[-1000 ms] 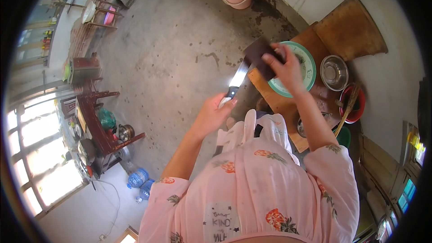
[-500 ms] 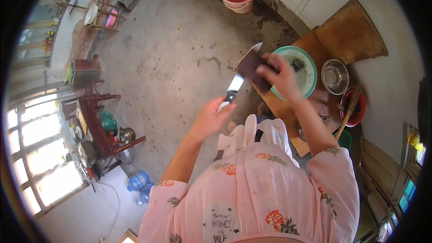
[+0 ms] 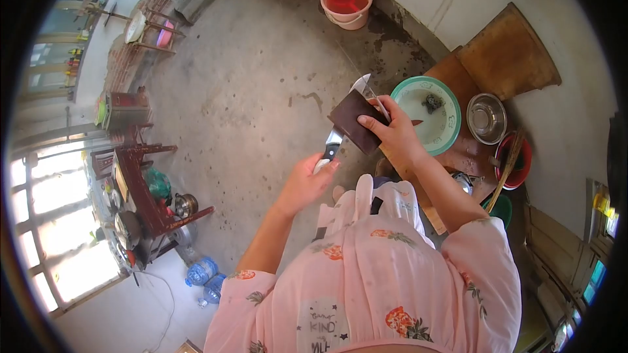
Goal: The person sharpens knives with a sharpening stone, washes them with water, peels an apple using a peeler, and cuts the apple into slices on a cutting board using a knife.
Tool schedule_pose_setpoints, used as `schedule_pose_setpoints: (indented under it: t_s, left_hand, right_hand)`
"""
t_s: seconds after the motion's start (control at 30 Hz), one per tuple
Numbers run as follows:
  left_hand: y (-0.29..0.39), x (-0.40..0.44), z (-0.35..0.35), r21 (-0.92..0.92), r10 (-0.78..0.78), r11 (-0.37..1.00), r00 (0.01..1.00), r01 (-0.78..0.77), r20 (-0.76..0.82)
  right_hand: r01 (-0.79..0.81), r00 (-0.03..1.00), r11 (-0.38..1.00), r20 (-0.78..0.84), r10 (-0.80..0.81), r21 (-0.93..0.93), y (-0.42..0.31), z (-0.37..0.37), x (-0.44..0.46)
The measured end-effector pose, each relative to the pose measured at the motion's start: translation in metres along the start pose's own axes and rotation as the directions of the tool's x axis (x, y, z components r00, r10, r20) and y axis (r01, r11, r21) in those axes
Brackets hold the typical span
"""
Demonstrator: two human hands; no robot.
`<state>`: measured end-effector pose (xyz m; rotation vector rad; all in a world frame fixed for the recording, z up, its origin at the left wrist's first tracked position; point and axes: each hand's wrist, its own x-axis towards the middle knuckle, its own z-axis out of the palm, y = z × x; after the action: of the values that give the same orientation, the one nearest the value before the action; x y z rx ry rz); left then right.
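Observation:
My left hand [image 3: 311, 182] is closed around the black-and-white handle of a knife [image 3: 331, 147], its blade pointing up and away from me. In my right hand [image 3: 396, 132] is a dark brown flat rectangular piece [image 3: 358, 119], gripped with the thumb on top. That piece lies across the blade and hides its middle; the shiny tip shows beyond it. A thin pale strip [image 3: 383, 108] shows beside my right fingers; I cannot make out what it is. Just right of that hand is a green-rimmed basin [image 3: 400, 91] with a dark scouring pad [image 3: 432, 102] in it.
The basin stands on a low wooden table [image 3: 447, 65], beside a steel bowl [image 3: 487, 118]. A red basin [image 3: 521, 168] and a straw whisk [image 3: 509, 168] are farther right. A pink bucket [image 3: 348, 21] stands near the wall. Dark red furniture [image 3: 145, 186] and blue bottles [image 3: 202, 270] are at left.
The dark brown piece has slid down along the blade toward the handle, with my right hand moving down and left. My left hand and the knife handle have dropped slightly.

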<state>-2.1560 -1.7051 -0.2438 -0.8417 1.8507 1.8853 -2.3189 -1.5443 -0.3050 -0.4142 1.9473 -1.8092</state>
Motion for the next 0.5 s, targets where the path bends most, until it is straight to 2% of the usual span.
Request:
schedule_pose_setpoints:
  t_s: [0.07,0.13,0.2,0.23,0.33,0.37,0.47,0.5]
  left_hand:
    - [-0.004,-0.001,-0.002,-0.016,-0.002,1.000,1.000,0.002,0.012]
    - [-0.002,-0.004,-0.001,-0.001,0.009,1.000,1.000,-0.009,0.019]
    - [-0.002,-0.002,-0.003,-0.012,0.011,1.000,1.000,-0.011,0.017]
    - [-0.008,-0.002,-0.007,-0.028,-0.003,1.000,1.000,0.003,0.014]
    - [-0.006,-0.009,-0.009,-0.054,-0.035,0.998,0.999,0.035,0.001]
    - [-0.005,-0.013,-0.009,-0.062,-0.042,0.997,0.999,0.042,-0.004]
    - [-0.005,-0.018,-0.012,-0.034,0.002,0.999,1.000,-0.001,0.004]
    - [-0.008,-0.018,-0.014,-0.059,-0.005,0.998,1.000,0.005,-0.003]
  right_hand:
    - [-0.178,0.984,0.976,0.003,0.179,0.128,-0.024,-0.005,0.001]
    - [-0.183,0.983,0.978,0.005,0.183,0.104,-0.023,-0.004,0.000]
    - [-0.176,0.984,0.981,0.009,0.176,0.075,-0.019,0.000,0.005]
    - [0.006,0.997,0.994,0.081,0.003,-0.110,0.006,0.014,-0.006]
    - [-0.009,0.995,0.994,0.100,0.020,-0.110,0.015,0.015,-0.001]
    - [-0.210,0.978,0.971,0.024,0.208,0.111,-0.031,0.006,0.001]
    - [-0.241,0.968,0.939,-0.008,0.250,0.245,-0.036,0.010,0.005]
    - [-0.041,0.998,0.988,0.049,0.049,-0.150,0.004,0.018,0.005]
